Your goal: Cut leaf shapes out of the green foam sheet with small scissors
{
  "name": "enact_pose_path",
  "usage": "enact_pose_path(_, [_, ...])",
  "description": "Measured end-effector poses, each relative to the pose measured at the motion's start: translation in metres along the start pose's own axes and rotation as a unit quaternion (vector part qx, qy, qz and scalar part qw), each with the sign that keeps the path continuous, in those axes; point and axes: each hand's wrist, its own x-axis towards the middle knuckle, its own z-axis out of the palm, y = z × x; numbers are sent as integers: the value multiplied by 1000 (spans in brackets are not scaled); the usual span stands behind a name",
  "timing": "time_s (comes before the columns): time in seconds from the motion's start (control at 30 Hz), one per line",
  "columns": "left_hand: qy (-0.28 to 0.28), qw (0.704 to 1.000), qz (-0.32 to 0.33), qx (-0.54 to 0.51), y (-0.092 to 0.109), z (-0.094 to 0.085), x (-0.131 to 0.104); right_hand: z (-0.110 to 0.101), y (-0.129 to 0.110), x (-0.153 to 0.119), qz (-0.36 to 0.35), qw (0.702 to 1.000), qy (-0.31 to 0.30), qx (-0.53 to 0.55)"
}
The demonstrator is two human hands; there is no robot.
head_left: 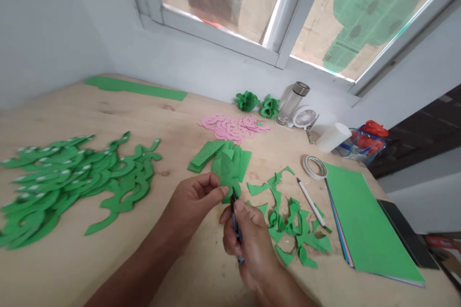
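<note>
My left hand (196,204) pinches a piece of green paper (226,175) between thumb and fingers near the middle of the table. Wrapped round dark scissors (236,225), my right hand (248,235) holds their blades at the paper's lower right edge. Just behind the held piece lies a stack of green paper rectangles (207,154). Green offcuts (298,225) are scattered to the right of my right hand. A large pile of curved green cutouts (75,177), some with white patches, covers the left of the table.
Pink cutouts (232,128) and two green paper flowers (247,100) lie toward the wall. Further right are a bottle (292,103), small fan (305,117), white roll (333,137), tape roll (314,167), white pen (311,200) and green sheets (374,225). A green strip (137,88) lies far left.
</note>
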Motion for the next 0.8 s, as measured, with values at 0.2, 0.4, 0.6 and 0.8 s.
enact_pose_path(0.2, [3,1000,15,2,-3,1,0,2,-1,-1,1,1000,5,-3])
enact_pose_path(0.4, [-2,1000,26,9,-3,0,0,2,-1,-2,2,1000,6,-17])
enact_pose_path(0.6, [-14,1000,15,23,2,0,-2,2,-3,-1,0,1000,9,-24])
enact_pose_path(0.8, [-10,1000,-2,15,5,1,-1,1,-1,-1,-2,1000,5,-31])
